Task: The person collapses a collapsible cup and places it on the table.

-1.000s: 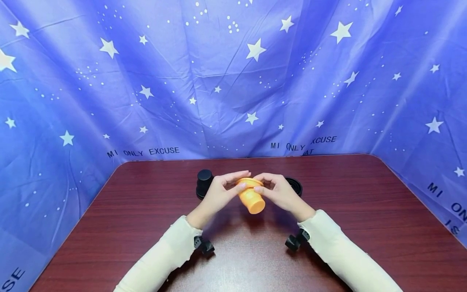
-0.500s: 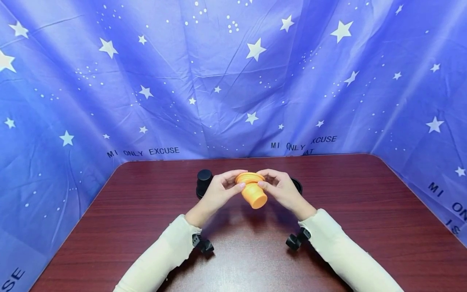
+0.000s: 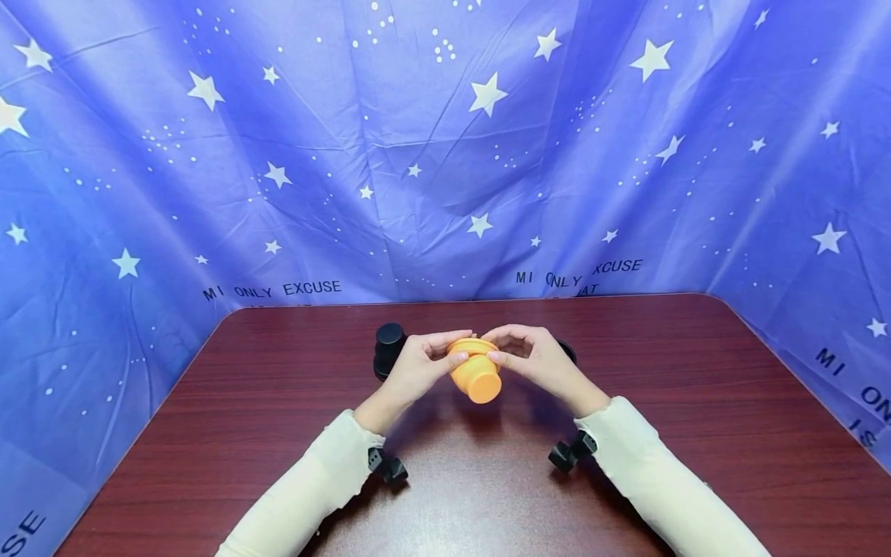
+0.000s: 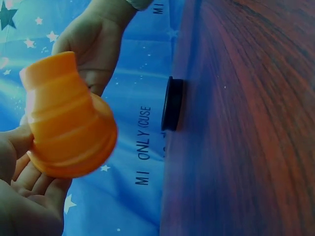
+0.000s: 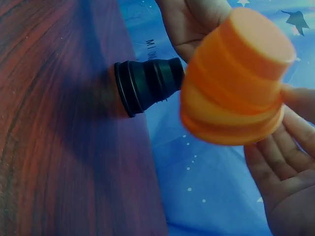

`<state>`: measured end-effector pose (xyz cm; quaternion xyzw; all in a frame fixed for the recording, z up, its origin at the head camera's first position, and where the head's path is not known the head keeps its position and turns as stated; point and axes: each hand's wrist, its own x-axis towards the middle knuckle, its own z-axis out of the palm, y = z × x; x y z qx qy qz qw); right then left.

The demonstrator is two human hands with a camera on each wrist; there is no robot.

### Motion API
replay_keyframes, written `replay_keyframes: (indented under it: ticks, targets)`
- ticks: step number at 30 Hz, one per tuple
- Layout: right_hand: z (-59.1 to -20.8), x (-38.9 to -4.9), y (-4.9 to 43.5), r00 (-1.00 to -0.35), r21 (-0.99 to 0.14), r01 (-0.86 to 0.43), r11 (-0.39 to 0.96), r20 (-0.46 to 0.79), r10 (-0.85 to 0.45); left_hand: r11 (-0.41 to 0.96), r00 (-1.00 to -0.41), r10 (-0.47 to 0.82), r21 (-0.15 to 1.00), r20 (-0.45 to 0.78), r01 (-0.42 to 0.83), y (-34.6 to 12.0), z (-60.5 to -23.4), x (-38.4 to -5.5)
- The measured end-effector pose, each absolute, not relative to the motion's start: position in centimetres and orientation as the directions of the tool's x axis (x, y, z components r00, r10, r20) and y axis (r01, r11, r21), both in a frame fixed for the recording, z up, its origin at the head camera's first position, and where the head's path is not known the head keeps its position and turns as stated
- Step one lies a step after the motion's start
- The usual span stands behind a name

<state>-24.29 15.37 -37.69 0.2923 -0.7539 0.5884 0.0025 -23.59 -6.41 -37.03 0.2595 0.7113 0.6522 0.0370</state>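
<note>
An orange collapsible cup (image 3: pixel 480 373) is held above the table between both hands, its narrow base pointing down toward the head camera. My left hand (image 3: pixel 416 370) pinches the wide rim from the left, thumb on the near side. On the opposite side my right hand (image 3: pixel 550 365) grips the rim between thumb and fingers. In the left wrist view the stepped wall of the orange cup (image 4: pixel 66 118) looks bent to one side, partly folded near the rim. The inside of the cup is hidden from every view.
A black collapsible cup (image 3: pixel 390 348) stands upside down behind my left hand, its ringed wall seen in the right wrist view. A low black round piece (image 4: pixel 173 104) lies behind my right hand. The reddish-brown table (image 3: pixel 278 402) meets a blue star-patterned curtain (image 3: pixel 418 193).
The orange cup rose slightly, then came down again and shifted a little left, its base swinging left. My right hand has moved slightly outward while still holding the rim.
</note>
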Motion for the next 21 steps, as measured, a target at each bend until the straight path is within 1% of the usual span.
replay_keyframes:
  ticks: [3, 6, 8, 12, 15, 21]
  targets:
    - [-37.6, -24.1, 15.2, -0.823, -0.867, -0.458, 0.198, 0.33, -0.461, 0.053, -0.853, 0.429, 0.934, 0.298, 0.353, -6.3, -36.4, -23.0]
    - [-37.5, -24.0, 15.0, -0.823, -0.851, -0.465, 0.245, 0.314, -0.473, 0.075, -0.854, 0.429, 0.93, 0.295, 0.359, -6.1, -36.4, -22.8]
    - [-37.6, -23.9, 14.9, -0.823, -0.848, -0.467, 0.251, 0.313, -0.473, 0.08, -0.856, 0.427, 0.93, 0.293, 0.359, -6.1, -36.4, -22.7]
    - [-37.8, -24.1, 14.9, -0.813, -0.851, -0.478, 0.217, 0.335, -0.477, 0.075, -0.851, 0.432, 0.928, 0.299, 0.364, -6.1, -36.4, -22.7]
    - [-37.9, -24.3, 15.0, -0.808, -0.852, -0.489, 0.185, 0.363, -0.465, 0.041, -0.852, 0.427, 0.935, 0.303, 0.353, -6.3, -36.4, -22.9]
    - [-37.8, -24.5, 15.3, -0.834, -0.883, -0.461, 0.084, 0.399, -0.381, -0.028, -0.849, 0.422, 0.941, 0.318, 0.338, -6.6, -37.2, -23.8]
